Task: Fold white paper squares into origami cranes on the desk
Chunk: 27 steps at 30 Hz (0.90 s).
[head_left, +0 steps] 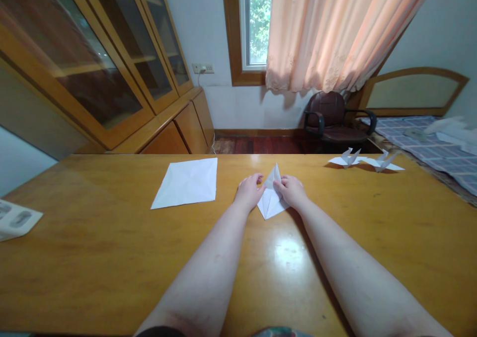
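A white sheet of paper folded into a kite-like shape (269, 207) lies on the wooden table in front of me, its narrow point facing away. My left hand (249, 192) is at its left edge, fingers curled and the thumb against the paper. On the other side my right hand (293, 192) grips the upper right part, thumb pressing on top; its fingertips are partly hidden. To the left, a flat white sheet of paper (188, 182) with faint creases rests on the table. Two folded paper cranes (348, 159) stand at the far right.
The wooden table (112, 267) spans the view. A white printed item (18, 221) sits at its left edge. Beyond are a glass-fronted cabinet (149, 103), a brown armchair (330, 116), a curtained window (257, 29) and a bed (428, 138).
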Tool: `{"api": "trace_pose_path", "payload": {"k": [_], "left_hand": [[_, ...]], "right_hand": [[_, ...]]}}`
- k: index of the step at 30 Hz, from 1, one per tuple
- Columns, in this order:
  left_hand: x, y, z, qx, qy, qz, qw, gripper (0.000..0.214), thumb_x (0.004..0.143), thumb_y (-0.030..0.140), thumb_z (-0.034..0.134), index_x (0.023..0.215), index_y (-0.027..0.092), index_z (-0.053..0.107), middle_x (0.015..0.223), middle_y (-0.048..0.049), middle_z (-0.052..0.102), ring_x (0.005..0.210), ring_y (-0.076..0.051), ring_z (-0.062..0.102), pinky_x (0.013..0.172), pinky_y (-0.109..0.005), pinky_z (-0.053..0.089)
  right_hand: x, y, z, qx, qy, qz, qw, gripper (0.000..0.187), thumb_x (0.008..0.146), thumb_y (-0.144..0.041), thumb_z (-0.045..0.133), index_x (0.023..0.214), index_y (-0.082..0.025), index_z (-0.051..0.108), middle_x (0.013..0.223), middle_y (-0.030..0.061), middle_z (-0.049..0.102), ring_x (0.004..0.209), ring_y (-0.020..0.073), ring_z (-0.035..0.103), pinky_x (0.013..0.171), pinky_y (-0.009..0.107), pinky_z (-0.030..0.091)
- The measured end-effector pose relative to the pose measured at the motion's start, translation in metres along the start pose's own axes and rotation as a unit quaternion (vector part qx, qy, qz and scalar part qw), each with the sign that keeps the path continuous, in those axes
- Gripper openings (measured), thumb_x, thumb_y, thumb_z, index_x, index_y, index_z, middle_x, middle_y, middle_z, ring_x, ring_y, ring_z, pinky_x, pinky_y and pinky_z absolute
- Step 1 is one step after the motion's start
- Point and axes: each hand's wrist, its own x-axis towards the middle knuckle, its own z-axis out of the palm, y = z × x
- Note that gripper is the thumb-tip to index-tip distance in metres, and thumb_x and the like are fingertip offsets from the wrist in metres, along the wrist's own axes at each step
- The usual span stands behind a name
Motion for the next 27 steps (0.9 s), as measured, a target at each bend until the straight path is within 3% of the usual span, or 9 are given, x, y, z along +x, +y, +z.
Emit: {"api": "trace_pose_path", "payload": {"k": [4,8,12,15,18,21,27], "left_hand": [[-0.0007,0.0003,0.0003,0.002,-0.035,0.017,0.999,0.036,0.077,0.023,0.062,0.112,0.024,0.057,0.102,-0.0015,0.069,0.096,-0.019,0.06,0.087,-0.031,0.044],[-0.0003,0.0006,-0.0004,0.026,-0.044,0.007,0.999,0.035,0.076,0.02,0.062,0.11,0.025,0.058,0.094,-0.0004,0.069,0.09,-0.019,0.061,0.084,-0.031,0.044],[0.001,-0.0006,0.0005,0.032,-0.017,-0.025,0.999,0.036,0.072,0.022,0.067,0.107,0.022,0.057,0.093,-0.0018,0.068,0.089,-0.019,0.059,0.082,-0.03,0.044],[0.0013,-0.0019,0.0008,0.051,0.001,-0.03,0.998,0.024,0.073,0.024,0.067,0.096,0.021,0.061,0.095,-0.0038,0.065,0.089,-0.019,0.058,0.081,-0.03,0.044],[0.001,-0.0028,0.0002,0.073,-0.021,-0.01,0.997,0.011,0.079,0.023,0.059,0.087,0.024,0.067,0.096,-0.0029,0.064,0.092,-0.019,0.056,0.084,-0.031,0.042],[0.0001,-0.0024,-0.001,0.089,-0.037,0.002,0.995,0.019,0.084,0.026,0.053,0.09,0.029,0.071,0.099,-0.0023,0.064,0.094,-0.019,0.055,0.087,-0.033,0.042],[-0.0039,0.004,-0.0039,0.135,-0.058,0.033,0.989,0.026,0.087,0.033,0.049,0.102,0.03,0.07,0.112,-0.0021,0.063,0.108,-0.022,0.05,0.099,-0.038,0.036]], "right_hand": [[-0.0006,-0.0016,0.0016,0.006,-0.011,-0.027,1.0,0.031,0.09,-0.036,0.045,0.084,-0.022,0.072,0.112,0.0042,0.065,0.107,0.0199,0.053,0.09,0.031,0.034],[-0.0009,-0.0016,0.0032,0.001,0.009,-0.023,1.0,0.021,0.084,-0.035,0.055,0.086,-0.02,0.069,0.107,0.0062,0.065,0.102,0.0208,0.054,0.087,0.032,0.036],[-0.0001,0.0001,0.0071,0.038,0.042,0.01,0.998,0.033,0.074,-0.033,0.067,0.103,-0.018,0.063,0.1,0.0066,0.066,0.093,0.0197,0.057,0.08,0.03,0.04],[-0.0001,0.0019,0.0098,0.071,0.071,0.021,0.995,0.036,0.07,-0.03,0.069,0.103,-0.018,0.06,0.1,0.0055,0.066,0.091,0.0187,0.058,0.078,0.029,0.04],[-0.0008,0.0027,0.01,0.063,0.082,0.014,0.995,0.028,0.07,-0.03,0.069,0.094,-0.018,0.061,0.093,0.0048,0.066,0.086,0.0187,0.057,0.075,0.029,0.04],[-0.001,0.0028,0.0091,0.052,0.079,0.016,0.995,0.022,0.071,-0.029,0.068,0.089,-0.019,0.061,0.089,0.0046,0.065,0.082,0.0184,0.057,0.072,0.03,0.04],[-0.0013,0.0043,0.0077,0.042,0.108,0.053,0.992,0.031,0.07,-0.032,0.07,0.097,-0.019,0.062,0.097,0.0059,0.065,0.092,0.0204,0.056,0.081,0.032,0.039]]}}
